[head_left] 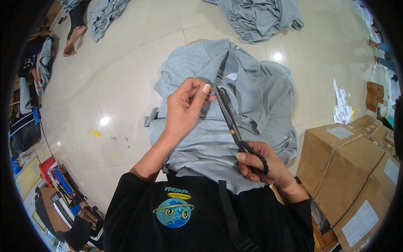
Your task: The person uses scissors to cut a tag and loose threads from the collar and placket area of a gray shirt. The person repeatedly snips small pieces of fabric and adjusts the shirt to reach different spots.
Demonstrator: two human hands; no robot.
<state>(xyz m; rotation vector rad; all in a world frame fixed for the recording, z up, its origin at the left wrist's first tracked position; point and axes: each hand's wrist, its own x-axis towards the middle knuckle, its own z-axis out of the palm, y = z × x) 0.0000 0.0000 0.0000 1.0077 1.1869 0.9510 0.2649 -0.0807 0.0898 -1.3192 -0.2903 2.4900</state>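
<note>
A grey collared shirt [268, 98] lies spread over my lap, its collar and a white label [231, 76] facing up. In my right hand [262, 164] is a pair of black-handled scissors [230, 122], fingers through the handle loops. Their long dark blades point up and away, slightly to the left. My left hand [187, 103] is closed in a pinch right beside the blade tips, above the shirt. What sits between its thumb and fingers is too small to make out.
Large brown cardboard boxes [336, 164] stand close on my right. Piles of grey garments [256, 19] lie on the tiled floor [126, 75] ahead. At the far left another person's bare foot [74, 40] shows. White scraps [342, 105] lie beyond the boxes.
</note>
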